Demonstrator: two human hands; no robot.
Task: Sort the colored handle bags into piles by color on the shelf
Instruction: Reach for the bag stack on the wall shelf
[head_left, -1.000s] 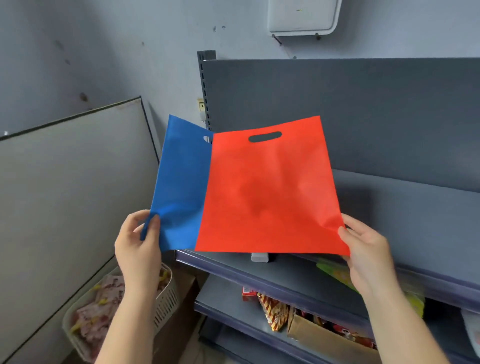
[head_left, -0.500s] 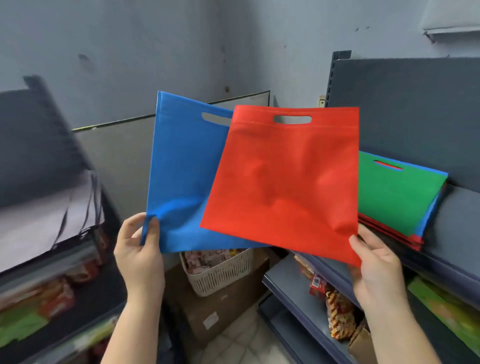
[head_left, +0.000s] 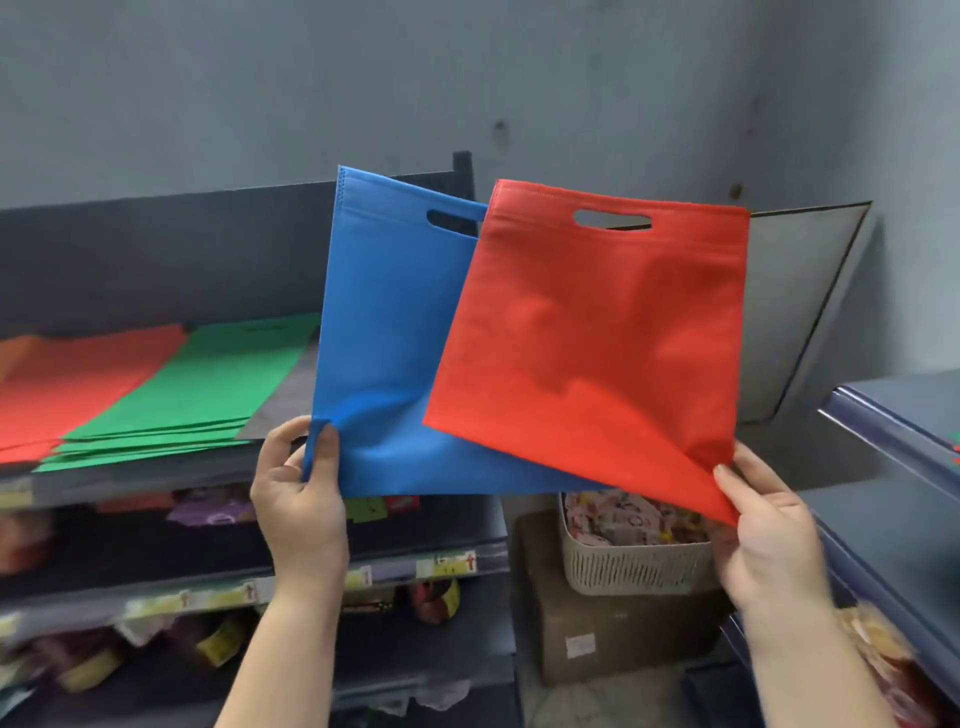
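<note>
Below the red bag (head_left: 597, 338), beige basket (head_left: 634, 569) (packed with wrapped sweets)

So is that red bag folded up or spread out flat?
Spread flat. The red bag shows its full face and handle cutout, hanging from one bottom corner pinched by the right hand.

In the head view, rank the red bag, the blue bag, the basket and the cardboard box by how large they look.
1. red bag and blue bag: probably alike; red hides part of blue.
2. cardboard box, partly hidden.
3. basket.
The bags are held nearer the camera, so true sizes stay unsure.
</note>
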